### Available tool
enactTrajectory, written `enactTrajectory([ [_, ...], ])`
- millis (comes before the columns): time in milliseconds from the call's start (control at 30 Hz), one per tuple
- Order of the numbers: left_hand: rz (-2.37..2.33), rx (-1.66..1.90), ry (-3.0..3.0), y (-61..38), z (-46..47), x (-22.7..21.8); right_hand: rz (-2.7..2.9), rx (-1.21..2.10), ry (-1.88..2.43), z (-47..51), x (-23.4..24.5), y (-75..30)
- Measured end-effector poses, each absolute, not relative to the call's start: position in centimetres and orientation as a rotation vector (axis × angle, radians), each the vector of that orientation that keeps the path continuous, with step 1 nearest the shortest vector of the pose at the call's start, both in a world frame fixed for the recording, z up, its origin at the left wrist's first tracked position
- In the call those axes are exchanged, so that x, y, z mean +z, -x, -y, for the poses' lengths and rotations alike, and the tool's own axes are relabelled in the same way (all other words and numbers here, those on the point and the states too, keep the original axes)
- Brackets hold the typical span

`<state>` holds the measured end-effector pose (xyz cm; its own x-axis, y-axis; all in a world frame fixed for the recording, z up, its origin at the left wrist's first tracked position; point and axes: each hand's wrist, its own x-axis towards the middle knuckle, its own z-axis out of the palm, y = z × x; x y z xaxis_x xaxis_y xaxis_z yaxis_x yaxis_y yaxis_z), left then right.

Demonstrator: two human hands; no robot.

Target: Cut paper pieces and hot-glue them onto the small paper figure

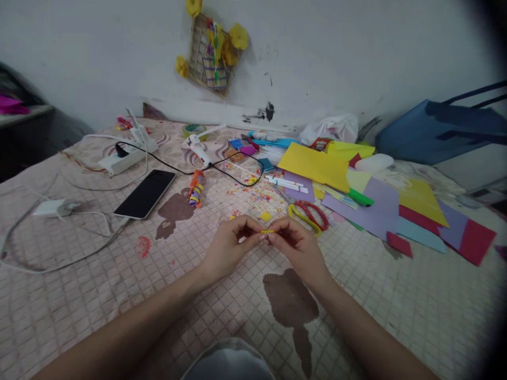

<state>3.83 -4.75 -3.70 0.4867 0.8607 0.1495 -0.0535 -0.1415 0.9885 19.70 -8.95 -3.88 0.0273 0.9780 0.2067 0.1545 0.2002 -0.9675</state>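
Between the fingertips of both hands is a small yellow strip (267, 231), perhaps paper or foam. My left hand (233, 240) pinches its left end, and my right hand (297, 243) pinches the right end. Just beyond the fingers lies a small yellow square (265, 216) on the patterned cloth. Scissors (307, 214) with red and yellow handles rest close to my right hand. A small orange, purple and yellow striped craft piece (195, 190) lies ahead of my left hand.
Coloured sheets (376, 206) spread over the right side. A glue gun (198, 150), its black cord, and a power strip (129, 153) lie at the back left. A phone (146, 194) and a white charger (55, 207) with cables are on the left. Paper scraps (253, 195) litter the middle.
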Motion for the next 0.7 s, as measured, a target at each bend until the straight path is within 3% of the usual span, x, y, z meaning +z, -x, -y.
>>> enactTrajectory([
  [700, -0.836, 1.061, -1.385, -4.38, 5.49, -3.81, 1.167, 1.094, 1.130, 9.29, -3.77, -18.91],
])
